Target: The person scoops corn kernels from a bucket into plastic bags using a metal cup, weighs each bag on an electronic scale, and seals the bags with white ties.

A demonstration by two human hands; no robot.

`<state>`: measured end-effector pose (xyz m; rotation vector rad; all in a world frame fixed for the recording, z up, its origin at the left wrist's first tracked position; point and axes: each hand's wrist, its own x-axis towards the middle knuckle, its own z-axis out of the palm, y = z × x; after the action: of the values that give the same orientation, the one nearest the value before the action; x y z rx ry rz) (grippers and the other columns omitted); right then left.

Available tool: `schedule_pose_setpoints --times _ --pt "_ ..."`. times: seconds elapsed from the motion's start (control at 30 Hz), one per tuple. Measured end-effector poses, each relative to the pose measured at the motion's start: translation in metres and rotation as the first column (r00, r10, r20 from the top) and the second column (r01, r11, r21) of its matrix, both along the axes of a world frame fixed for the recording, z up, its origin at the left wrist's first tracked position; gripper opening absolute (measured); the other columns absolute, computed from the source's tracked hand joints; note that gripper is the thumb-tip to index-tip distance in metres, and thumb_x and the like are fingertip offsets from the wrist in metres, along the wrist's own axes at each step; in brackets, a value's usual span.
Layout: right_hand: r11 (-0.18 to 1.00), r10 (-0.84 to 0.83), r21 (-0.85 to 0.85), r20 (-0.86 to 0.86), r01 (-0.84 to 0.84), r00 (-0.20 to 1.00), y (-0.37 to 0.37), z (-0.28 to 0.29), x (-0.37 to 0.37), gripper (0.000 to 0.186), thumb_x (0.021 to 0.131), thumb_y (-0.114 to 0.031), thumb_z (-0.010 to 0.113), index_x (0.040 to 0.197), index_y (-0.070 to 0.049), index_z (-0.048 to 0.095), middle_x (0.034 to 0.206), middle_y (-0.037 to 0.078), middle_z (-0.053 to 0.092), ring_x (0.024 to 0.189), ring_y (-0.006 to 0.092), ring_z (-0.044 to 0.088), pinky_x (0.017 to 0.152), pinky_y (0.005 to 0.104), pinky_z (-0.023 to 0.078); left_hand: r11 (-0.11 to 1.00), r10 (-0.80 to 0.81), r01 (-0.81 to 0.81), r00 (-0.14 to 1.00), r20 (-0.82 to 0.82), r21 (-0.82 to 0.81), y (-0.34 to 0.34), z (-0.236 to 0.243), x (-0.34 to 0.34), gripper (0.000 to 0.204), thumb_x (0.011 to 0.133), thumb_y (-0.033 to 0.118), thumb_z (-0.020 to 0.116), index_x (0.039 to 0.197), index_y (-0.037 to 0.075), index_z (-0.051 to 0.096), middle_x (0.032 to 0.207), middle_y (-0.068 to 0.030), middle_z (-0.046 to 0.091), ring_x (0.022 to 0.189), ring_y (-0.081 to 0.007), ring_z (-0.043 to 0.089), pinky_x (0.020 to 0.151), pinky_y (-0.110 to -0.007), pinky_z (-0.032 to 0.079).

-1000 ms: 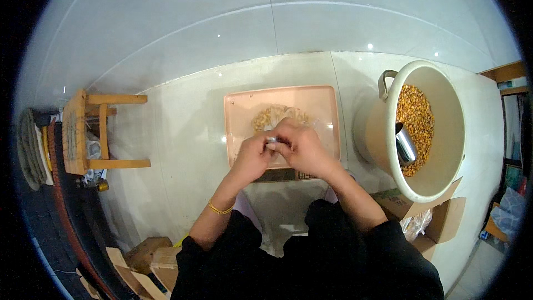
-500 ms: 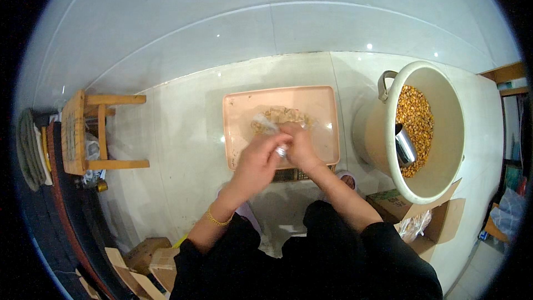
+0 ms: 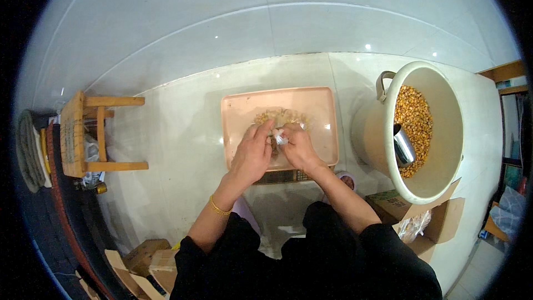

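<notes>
A clear plastic bag (image 3: 288, 116) of yellowish kernels lies on the pink tray (image 3: 239, 100), partly hidden behind my hands. My right hand (image 3: 300, 147) is closed on the bag's gathered neck, and a twisted bit of white plastic pokes out beside its thumb. Close against that neck, my left hand (image 3: 251, 150) has its fingers bent toward the plastic. Its fingertips are partly hidden, and they seem to pinch the bag too. Under the tray's near edge, part of a scale (image 3: 277, 177) with a keypad shows.
To the right stands a tall cream bucket (image 3: 375, 133) holding corn kernels (image 3: 413, 111) and a metal scoop (image 3: 404, 147). An open cardboard box (image 3: 447, 222) sits in front of it. A wooden stool (image 3: 75, 133) stands at left, with more boxes (image 3: 147, 255) at lower left. The tiled wall rises behind.
My hands have drawn apart slightly. The left hand has shifted left, off the right hand's fingers, baring the twisted bag neck between them. The bag and tray stay in place.
</notes>
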<state>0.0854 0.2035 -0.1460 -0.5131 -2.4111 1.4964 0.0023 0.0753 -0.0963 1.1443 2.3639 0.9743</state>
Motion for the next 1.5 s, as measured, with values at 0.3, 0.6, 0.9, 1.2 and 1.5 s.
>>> schedule_pose_setpoints --times 0.3,0.6,0.9,1.2,1.5 --pt "0.928 -0.180 -0.301 0.154 0.219 0.972 0.005 -0.009 -0.005 0.021 0.090 -0.019 0.057 0.081 0.000 0.061 0.064 0.007 0.058 0.057 0.0121 0.054 0.053 0.0280 0.044 0.988 0.126 -0.133 0.988 0.085 0.079 0.004 -0.034 0.005 0.025 0.077 0.005 0.066 0.101 0.004 0.060 0.083 -0.0114 0.056 0.073 -0.0245 0.057 0.064 -0.033 0.047" --pt "0.798 -0.093 -0.575 0.173 0.178 0.980 0.015 -0.005 -0.006 0.011 0.088 -0.012 0.059 0.089 -0.001 0.057 0.066 0.003 0.057 0.056 0.0077 0.053 0.051 0.0237 0.044 0.981 0.099 -0.087 0.993 -0.062 0.175 0.015 -0.044 0.004 0.010 0.080 0.003 0.061 0.089 0.001 0.058 0.082 -0.0144 0.056 0.073 -0.0302 0.057 0.063 -0.037 0.047" --pt "0.989 -0.133 -0.068 -0.001 0.133 0.991 -0.004 0.011 0.005 0.020 0.077 0.004 0.058 0.096 -0.003 0.053 0.079 0.013 0.059 0.072 0.0232 0.059 0.063 0.0331 0.048 0.975 0.221 -0.221 0.975 -0.006 0.027 0.023 -0.044 0.008 0.012 0.083 0.006 0.053 0.093 0.000 0.057 0.086 -0.0177 0.058 0.079 -0.0354 0.057 0.070 -0.042 0.047" --pt "0.933 -0.024 0.338 -0.277 0.120 0.960 -0.002 0.006 0.005 0.035 0.068 0.007 0.058 0.103 0.000 0.058 0.087 0.018 0.060 0.081 0.0362 0.058 0.070 0.0412 0.049 0.995 0.015 -0.019 0.999 -0.045 -0.094 0.025 -0.018 0.002 0.014 0.082 0.006 0.050 0.094 -0.001 0.052 0.090 -0.0200 0.055 0.087 -0.0379 0.054 0.075 -0.045 0.044" --pt "0.973 -0.126 0.192 -0.017 0.127 0.992 -0.003 0.005 0.004 0.019 0.070 -0.001 0.062 0.089 0.000 0.064 0.088 0.018 0.058 0.085 0.0358 0.055 0.075 0.0421 0.047 0.999 -0.012 0.018 0.991 -0.130 0.047 0.010 -0.022 0.008 0.023 0.077 -0.006 0.052 0.100 -0.001 0.049 0.096 -0.0208 0.052 0.090 -0.0385 0.052 0.079 -0.044 0.043"
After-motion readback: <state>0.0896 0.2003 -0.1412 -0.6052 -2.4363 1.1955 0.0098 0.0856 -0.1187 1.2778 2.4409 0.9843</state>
